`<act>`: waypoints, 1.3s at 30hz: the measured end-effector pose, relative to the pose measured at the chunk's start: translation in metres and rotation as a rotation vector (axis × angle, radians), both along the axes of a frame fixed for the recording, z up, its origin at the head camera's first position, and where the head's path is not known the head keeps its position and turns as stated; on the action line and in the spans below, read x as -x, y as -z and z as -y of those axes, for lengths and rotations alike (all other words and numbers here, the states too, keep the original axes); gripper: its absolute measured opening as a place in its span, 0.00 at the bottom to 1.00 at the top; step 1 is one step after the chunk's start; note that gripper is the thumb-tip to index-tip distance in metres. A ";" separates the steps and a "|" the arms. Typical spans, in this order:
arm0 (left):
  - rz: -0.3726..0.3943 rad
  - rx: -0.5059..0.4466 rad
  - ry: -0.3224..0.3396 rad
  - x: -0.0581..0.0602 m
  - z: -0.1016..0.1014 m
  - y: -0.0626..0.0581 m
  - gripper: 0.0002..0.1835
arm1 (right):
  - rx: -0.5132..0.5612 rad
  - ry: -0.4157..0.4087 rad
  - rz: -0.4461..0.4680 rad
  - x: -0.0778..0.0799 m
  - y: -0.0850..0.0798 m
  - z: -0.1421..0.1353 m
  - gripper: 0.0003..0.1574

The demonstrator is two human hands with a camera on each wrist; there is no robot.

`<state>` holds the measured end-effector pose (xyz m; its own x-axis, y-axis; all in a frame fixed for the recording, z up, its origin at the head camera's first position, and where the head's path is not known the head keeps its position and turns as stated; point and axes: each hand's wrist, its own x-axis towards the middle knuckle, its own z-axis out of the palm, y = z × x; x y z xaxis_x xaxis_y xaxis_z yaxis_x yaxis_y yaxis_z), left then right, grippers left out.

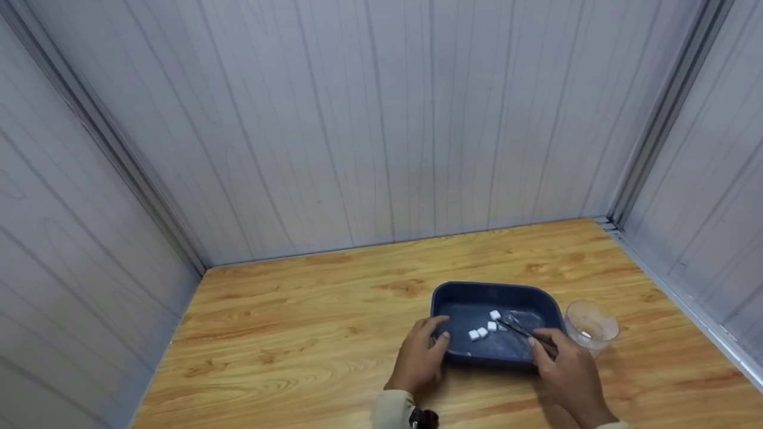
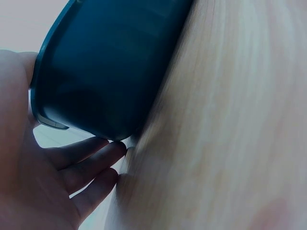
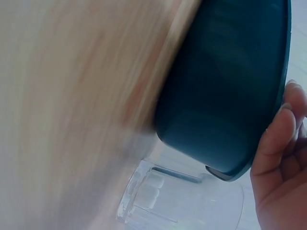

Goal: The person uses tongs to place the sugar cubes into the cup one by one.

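Note:
My left hand [image 1: 420,354] grips the left end of a dark blue rectangular tray [image 1: 498,358], thumb at the rim. In the left wrist view its other fingers spread along the tray's outer wall [image 2: 110,72]. Black tweezers [image 1: 524,335] are pinched in my right hand [image 1: 569,372], which is over the tray's right front corner. Their tips reach down beside a white cube [image 1: 495,314]. Several more white cubes [image 1: 478,334] lie on the tray floor, left of and below the tips. The tweezers are hidden in the right wrist view.
A clear plastic cup [image 1: 591,325] stands close to the tray's right end; white pieces [image 3: 148,189] show inside it near the base. The wood-grain table [image 1: 286,333] ends at a pale panel wall [image 1: 357,131] behind, with side walls left and right.

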<state>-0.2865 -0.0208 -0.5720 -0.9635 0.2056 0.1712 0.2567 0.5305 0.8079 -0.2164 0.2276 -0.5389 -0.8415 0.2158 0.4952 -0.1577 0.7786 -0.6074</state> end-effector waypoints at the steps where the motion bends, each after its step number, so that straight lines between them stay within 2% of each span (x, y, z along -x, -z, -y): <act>1: -0.003 -0.003 0.001 0.001 0.000 0.000 0.18 | -0.006 -0.005 0.007 0.001 0.000 0.000 0.10; 5: -0.007 -0.002 -0.005 0.002 0.001 0.000 0.18 | -0.036 -0.026 0.024 0.003 0.000 0.000 0.11; 12: -0.017 0.023 0.004 0.002 -0.001 0.000 0.18 | -0.091 -0.034 -0.014 0.003 0.003 -0.002 0.10; 24: -0.017 0.007 0.007 0.002 0.000 0.000 0.18 | -0.173 -0.033 0.011 0.006 -0.001 -0.001 0.12; 39: 0.000 0.009 0.001 -0.002 -0.001 0.002 0.18 | -0.183 -0.053 -0.021 0.005 0.003 -0.001 0.11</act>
